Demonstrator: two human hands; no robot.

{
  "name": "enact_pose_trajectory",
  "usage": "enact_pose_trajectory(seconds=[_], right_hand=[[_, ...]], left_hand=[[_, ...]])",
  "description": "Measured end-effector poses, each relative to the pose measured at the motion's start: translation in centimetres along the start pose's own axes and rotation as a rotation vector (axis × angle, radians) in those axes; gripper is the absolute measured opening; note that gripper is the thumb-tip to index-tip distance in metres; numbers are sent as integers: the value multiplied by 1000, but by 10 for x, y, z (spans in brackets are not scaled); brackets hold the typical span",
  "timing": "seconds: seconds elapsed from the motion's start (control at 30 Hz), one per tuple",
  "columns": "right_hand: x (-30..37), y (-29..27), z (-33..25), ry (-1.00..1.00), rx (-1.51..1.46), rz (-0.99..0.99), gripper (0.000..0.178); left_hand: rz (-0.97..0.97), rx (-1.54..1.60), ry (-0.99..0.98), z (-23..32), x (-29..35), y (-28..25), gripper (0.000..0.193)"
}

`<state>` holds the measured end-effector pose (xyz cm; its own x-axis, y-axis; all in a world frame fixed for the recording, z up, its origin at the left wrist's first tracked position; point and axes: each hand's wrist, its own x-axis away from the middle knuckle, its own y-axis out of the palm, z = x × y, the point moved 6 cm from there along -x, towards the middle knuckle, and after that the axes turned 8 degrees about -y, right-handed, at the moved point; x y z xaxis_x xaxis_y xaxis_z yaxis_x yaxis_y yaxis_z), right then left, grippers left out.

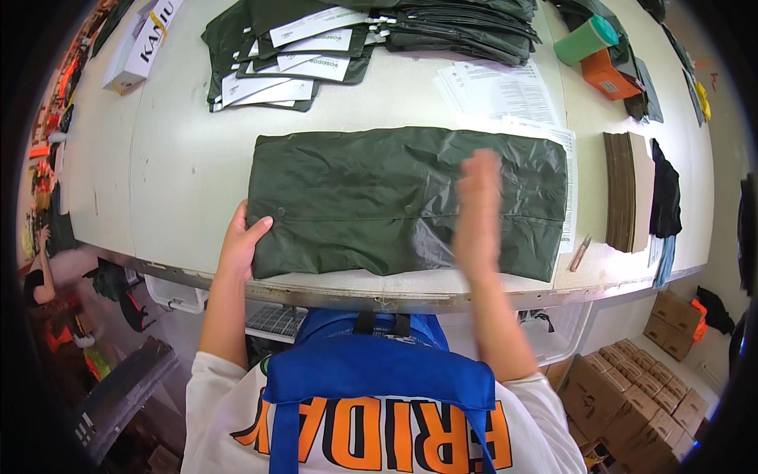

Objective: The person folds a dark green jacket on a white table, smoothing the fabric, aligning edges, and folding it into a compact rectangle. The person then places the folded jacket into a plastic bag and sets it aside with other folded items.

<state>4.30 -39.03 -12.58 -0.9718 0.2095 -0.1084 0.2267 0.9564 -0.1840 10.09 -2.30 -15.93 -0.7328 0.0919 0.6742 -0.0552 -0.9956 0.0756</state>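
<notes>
A dark green, shiny waterproof garment [347, 182] lies folded into a wide rectangle on the table in front of me. Snap buttons and a seam run along its surface. At its left edge my left hand [246, 237] pinches the fabric, thumb on top and fingers mostly hidden beyond the edge. Over the right half is my right hand [479, 213], held flat with its fingers stretched out and blurred by motion. It seems to touch the cloth or hover just above it; I cannot tell which.
Farther back lie stacks of folded dark garments [466, 31], some with white cards [316, 39]. Printed sheets [505, 91] stick out beyond the garment. To the right are a cardboard stack [628, 189], a cutter knife [581, 253] and a green cup [584, 39]. Cartons [632, 395] stand below.
</notes>
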Motion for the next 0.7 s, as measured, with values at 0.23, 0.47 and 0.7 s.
enact_pose_trajectory(seconds=[0.23, 0.47, 0.7], right_hand=[[25, 52, 60, 225, -816, 153, 77], [53, 13, 95, 269, -1401, 400, 69], [82, -10, 75, 384, -1098, 471, 51]], left_hand=[[-423, -154, 253, 107, 114, 192, 48], [-456, -963, 960, 28, 89, 313, 69], [-413, -262, 50, -71, 12, 270, 86]])
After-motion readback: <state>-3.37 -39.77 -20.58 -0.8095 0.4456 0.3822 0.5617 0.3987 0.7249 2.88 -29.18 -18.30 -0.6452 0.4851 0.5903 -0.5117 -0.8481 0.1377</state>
